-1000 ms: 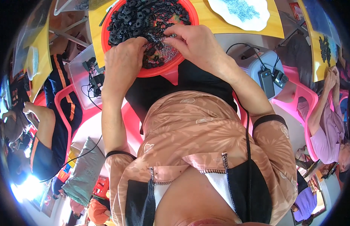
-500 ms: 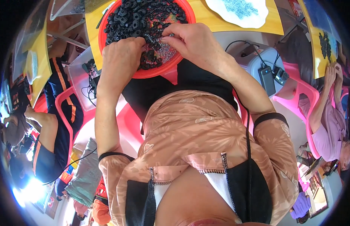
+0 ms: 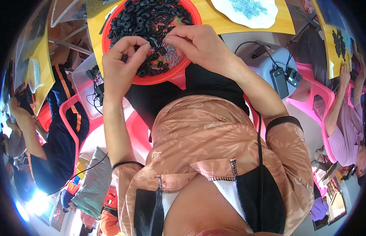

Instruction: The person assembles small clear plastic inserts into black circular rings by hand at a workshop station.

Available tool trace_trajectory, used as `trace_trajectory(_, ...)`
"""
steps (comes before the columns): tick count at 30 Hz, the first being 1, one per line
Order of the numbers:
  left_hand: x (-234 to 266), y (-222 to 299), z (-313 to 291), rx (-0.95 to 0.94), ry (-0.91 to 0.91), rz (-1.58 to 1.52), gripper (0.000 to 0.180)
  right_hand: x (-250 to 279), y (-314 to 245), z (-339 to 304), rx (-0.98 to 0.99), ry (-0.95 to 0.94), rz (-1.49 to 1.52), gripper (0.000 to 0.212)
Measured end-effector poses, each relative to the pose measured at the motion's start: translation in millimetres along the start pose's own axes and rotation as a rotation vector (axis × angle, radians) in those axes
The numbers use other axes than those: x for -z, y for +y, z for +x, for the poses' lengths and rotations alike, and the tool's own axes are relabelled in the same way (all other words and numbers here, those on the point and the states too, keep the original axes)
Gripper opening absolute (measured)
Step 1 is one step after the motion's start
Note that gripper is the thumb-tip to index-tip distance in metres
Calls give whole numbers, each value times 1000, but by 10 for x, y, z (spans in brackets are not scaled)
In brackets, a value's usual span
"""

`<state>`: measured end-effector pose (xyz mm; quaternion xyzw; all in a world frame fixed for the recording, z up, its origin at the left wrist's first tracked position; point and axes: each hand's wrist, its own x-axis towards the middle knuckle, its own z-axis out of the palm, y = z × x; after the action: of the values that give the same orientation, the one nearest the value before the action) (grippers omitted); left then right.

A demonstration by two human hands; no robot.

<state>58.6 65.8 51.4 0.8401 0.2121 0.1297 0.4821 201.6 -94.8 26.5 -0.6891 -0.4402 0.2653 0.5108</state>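
A red basin (image 3: 163,78) lies in front of me at the table's edge. Small black plastic pieces (image 3: 130,24) fill its left and far parts, and small shiny metal springs (image 3: 174,59) lie toward its near right. Over the basin's left side is my left hand (image 3: 122,65), thumb and forefinger closed at the tips; anything between them is too small to name. Opposite it, my right hand (image 3: 200,45) also pinches above the pieces, its fingertips partly hidden. A short gap separates the hands, with black pieces and springs showing below.
On the yellow table (image 3: 285,19), a white scalloped plate (image 3: 265,23) carries bluish springs. Right of my lap, a pale stool (image 3: 265,70) bears black devices with cables. Other people sit at tables on both sides, and pink chairs (image 3: 324,98) stand close by.
My left hand has turned and drawn away to the left, its thumb and forefinger now showing. The right hand has moved slightly left. At the left, a person's arm has shifted.
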Motion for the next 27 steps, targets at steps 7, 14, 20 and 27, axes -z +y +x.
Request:
trace_trajectory(7, -335, 12, -197, 304, 111, -837, 11, 31, -148, 6, -333, -370, 672, 31)
trace_trajectory(14, -394, 120, -248, 278, 95, -843, 15, 28, -82, -12, -300, -416, 727, 27)
trace_trajectory(20, -395, 48, -282, 248, 122, -845, 16, 31, -69, -3, -307, -453, 764, 24)
trace_trajectory(27, -488, 20, -271, 265, 326, -659, 12, -9, -153, -27, -223, -231, 419, 19)
